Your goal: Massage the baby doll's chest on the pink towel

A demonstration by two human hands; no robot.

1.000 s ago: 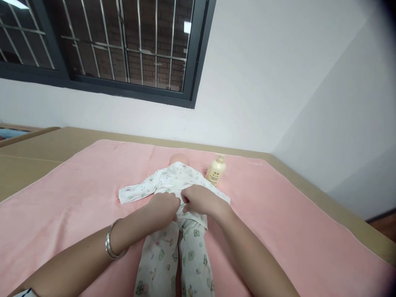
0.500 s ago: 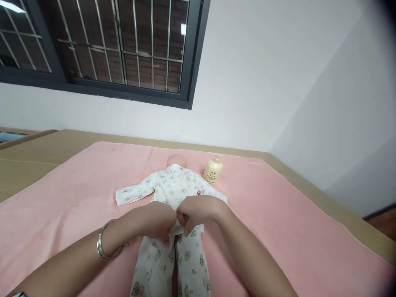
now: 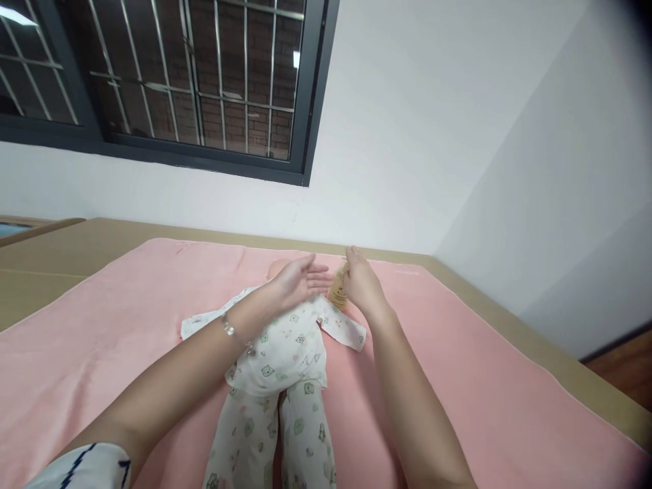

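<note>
A doll lies on its back, dressed in a white printed top and matching trousers. Beside its shoulder on the right stands a pale yellow pump bottle. My right hand is at the bottle's upper part, fingers closed about its top and hiding most of it. Just left of the bottle, my left hand is held palm towards it with the fingers stretched out, above the doll's chest and partly covering its head. Nothing shows in the left palm.
A pink blanket lies under the doll, on a wooden surface. Behind it rises a white wall with a dark-framed, barred window. Another wall borders the right side.
Both hands have left the hem of the doll's top and moved forward. The right hand has reached the bottle. The left hand has opened near it.
</note>
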